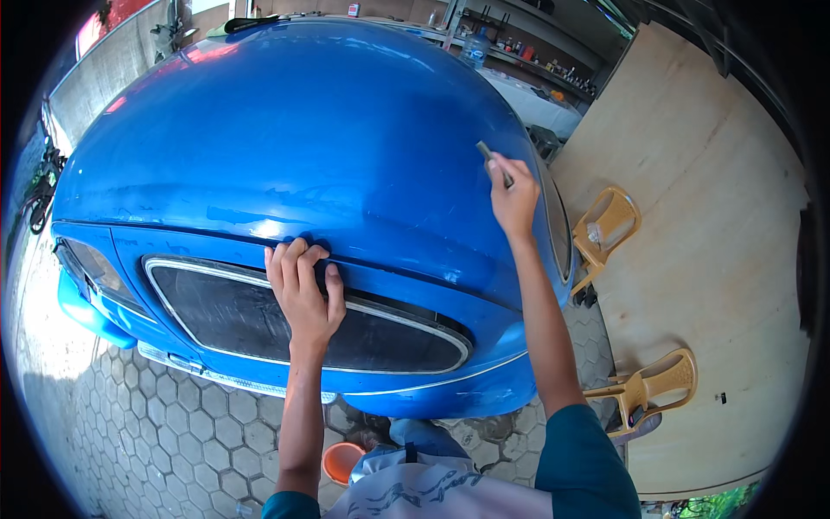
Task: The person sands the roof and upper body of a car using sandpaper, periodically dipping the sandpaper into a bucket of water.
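Observation:
A blue car with a rounded roof [346,130] fills the middle of the head view. My right hand [513,195] is over the right part of the roof, closed on a thin grey-green flat piece [484,150]. One end of that piece sticks out past the fingers; I cannot make out what it is. Bent fingers of my left hand [304,290] rest on the roof's side edge, with the thumb apart, and nothing shows in its grasp. Below that edge, partly behind the left hand, is a dark side window [220,303] with a pale trim.
An orange bucket [342,461] stands by my feet on hexagonal paving [186,424]. Two yellow plastic chairs [612,216] are at right beside a plywood wall [709,216]. Shelves with bottles and a water jug [475,49] lie beyond the car.

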Demonstrator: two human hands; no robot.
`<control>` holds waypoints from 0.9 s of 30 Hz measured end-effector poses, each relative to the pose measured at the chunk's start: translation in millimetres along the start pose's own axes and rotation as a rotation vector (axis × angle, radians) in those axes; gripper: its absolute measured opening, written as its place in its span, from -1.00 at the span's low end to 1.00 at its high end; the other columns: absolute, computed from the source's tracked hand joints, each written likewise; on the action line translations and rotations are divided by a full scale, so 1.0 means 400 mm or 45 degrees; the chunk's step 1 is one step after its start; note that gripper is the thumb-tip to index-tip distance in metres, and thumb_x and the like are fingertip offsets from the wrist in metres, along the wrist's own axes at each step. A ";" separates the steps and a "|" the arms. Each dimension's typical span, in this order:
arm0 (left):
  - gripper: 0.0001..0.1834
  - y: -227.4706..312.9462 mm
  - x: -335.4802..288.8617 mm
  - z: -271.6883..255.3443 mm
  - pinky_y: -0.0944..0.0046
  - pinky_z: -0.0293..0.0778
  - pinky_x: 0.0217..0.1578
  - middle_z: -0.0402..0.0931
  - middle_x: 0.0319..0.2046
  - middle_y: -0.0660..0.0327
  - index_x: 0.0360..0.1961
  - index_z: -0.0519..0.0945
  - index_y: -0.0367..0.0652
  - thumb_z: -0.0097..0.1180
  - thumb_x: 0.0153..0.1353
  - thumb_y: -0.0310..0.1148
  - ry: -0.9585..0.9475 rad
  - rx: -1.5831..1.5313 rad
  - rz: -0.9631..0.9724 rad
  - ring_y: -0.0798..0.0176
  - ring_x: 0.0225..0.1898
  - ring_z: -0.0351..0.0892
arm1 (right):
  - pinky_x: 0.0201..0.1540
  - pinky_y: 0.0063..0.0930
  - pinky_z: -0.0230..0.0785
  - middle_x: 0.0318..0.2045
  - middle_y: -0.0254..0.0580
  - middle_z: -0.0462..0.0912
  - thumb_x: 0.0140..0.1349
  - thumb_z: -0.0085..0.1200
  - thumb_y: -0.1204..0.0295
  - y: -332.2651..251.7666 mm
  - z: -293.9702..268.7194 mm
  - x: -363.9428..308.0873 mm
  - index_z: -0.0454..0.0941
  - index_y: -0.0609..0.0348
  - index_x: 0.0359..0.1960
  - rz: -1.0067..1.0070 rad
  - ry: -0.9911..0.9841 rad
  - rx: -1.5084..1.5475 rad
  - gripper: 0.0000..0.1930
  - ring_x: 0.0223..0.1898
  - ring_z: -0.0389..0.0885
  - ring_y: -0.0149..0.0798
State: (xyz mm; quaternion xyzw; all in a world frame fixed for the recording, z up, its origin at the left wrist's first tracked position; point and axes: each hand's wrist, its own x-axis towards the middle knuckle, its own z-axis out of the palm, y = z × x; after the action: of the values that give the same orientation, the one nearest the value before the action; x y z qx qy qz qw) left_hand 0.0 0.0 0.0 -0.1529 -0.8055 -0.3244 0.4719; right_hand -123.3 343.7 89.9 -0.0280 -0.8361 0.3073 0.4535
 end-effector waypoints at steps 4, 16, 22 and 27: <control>-0.75 -0.044 0.031 -0.003 -0.29 -0.01 0.39 0.43 0.06 0.00 -0.09 0.55 -0.18 0.09 0.20 -0.38 0.045 0.040 0.027 -0.17 0.25 0.31 | -0.16 -0.31 0.57 -0.26 0.01 0.73 0.32 0.18 0.44 -0.029 0.047 0.008 0.74 0.21 -0.09 0.004 -0.005 0.098 -0.80 -0.25 0.75 -0.07; -0.75 0.049 0.077 -0.015 -0.16 0.00 0.37 0.49 -0.18 0.13 -0.30 0.57 -0.18 -0.07 0.40 -0.27 0.024 0.368 -0.132 -0.05 0.09 0.38 | -0.22 -0.23 0.57 -0.27 0.07 0.72 0.30 0.19 0.44 0.047 0.049 0.125 0.74 0.23 -0.12 -0.133 -0.094 0.098 -0.81 -0.29 0.73 0.03; -0.81 0.082 0.182 0.002 -0.06 0.25 0.24 0.50 -0.14 0.11 -0.22 0.62 -0.16 0.05 0.34 -0.30 -0.063 0.290 -0.129 -0.05 0.02 0.44 | -0.24 -0.32 0.59 -0.30 -0.09 0.68 0.29 0.20 0.53 -0.171 0.022 -0.105 0.74 0.23 -0.18 -0.712 -0.550 0.637 -0.87 -0.35 0.70 -0.15; -0.60 0.130 0.236 0.036 -0.18 0.23 0.33 0.39 0.28 0.07 0.18 0.58 0.07 0.10 0.32 -0.22 -0.207 0.546 0.006 -0.17 0.32 0.32 | -0.24 -0.27 0.58 -0.28 0.00 0.69 0.29 0.19 0.50 -0.026 0.045 0.057 0.74 0.19 -0.16 -0.495 -0.342 0.391 -0.85 -0.35 0.71 -0.03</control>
State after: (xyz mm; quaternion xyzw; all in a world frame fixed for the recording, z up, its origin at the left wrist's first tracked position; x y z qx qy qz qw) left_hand -28.7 42.4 95.8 -0.0767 -0.8910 -0.1313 0.4279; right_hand -148.2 334.1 105.1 0.2429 -0.8219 0.3387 0.3882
